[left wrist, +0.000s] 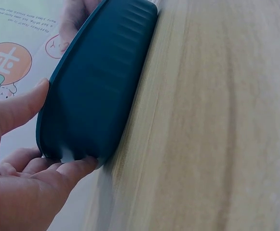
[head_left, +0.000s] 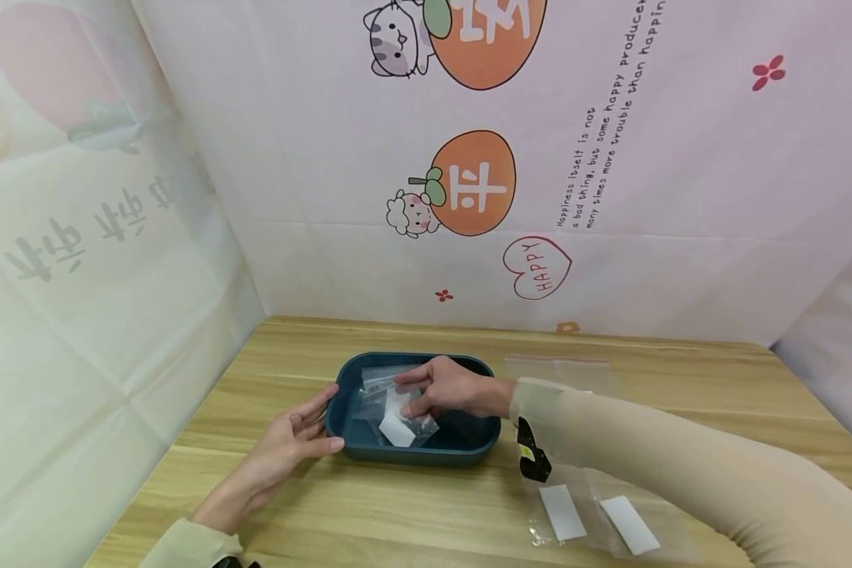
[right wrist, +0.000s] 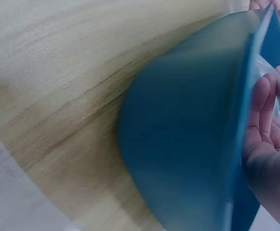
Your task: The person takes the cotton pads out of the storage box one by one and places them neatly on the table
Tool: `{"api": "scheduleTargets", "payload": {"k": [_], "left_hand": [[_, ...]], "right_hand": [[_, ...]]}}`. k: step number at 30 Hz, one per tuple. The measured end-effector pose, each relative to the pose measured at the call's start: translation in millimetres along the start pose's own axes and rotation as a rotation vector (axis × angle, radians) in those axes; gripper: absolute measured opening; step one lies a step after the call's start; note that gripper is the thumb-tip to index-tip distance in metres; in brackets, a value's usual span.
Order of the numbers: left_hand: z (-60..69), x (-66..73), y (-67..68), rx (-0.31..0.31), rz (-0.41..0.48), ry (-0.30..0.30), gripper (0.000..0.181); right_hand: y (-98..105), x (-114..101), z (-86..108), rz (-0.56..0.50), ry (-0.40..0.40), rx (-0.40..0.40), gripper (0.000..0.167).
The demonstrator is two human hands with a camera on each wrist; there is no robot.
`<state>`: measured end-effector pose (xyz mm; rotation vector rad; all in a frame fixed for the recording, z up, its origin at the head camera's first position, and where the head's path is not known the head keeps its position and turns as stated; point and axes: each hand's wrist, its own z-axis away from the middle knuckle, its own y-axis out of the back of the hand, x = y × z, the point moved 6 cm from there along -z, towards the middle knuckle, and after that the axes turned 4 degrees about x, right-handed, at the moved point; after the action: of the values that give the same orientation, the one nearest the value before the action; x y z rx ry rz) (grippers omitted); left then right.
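Observation:
A dark blue plastic bin (head_left: 426, 456) stands on the wooden table. My left hand (head_left: 284, 442) holds its left end, with the thumb near the front corner and the fingers round the end wall; the left wrist view shows this hand (left wrist: 38, 178) against the wall. My right hand (head_left: 449, 388) reaches into the bin and pinches a clear zip bag (head_left: 397, 422) with a white piece in it. In the right wrist view the bin wall (right wrist: 188, 120) hides part of this hand (right wrist: 270, 130). Whether several bags overlap there, I cannot tell.
More clear bags lie on the table (head_left: 291, 481) right of the bin, two of them showing a white piece (head_left: 562, 513) and another white piece (head_left: 630, 525). My right forearm covers part of them. A printed cloth (head_left: 326, 260) hangs behind the table.

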<state>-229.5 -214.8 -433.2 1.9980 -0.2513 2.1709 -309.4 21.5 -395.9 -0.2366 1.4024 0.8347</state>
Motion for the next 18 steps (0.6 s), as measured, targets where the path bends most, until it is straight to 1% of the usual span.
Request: {"api": "scheduleTargets", "payload": {"k": [4,10,15,18], "left_hand": [[-0.6,0.0,-0.3,0.000,-0.010,0.007,0.090],[-0.7,-0.9,0.2,0.007,-0.025,0.010,0.090],[-1.0,-0.7,0.6,0.012,-0.025,0.010,0.091],[-1.0,-0.4,0.9,0.016,-0.024,0.012,0.090]], "right_hand": [[4,-10,4.9,0.034,0.031,-0.008,0.058],[18,-21,14.1,0.061,0.032,0.029,0.058],[34,-29,28.3,0.057,0.021,0.037,0.060],[44,-34,39.5,0.056,0.029,0.036,0.060]]}}
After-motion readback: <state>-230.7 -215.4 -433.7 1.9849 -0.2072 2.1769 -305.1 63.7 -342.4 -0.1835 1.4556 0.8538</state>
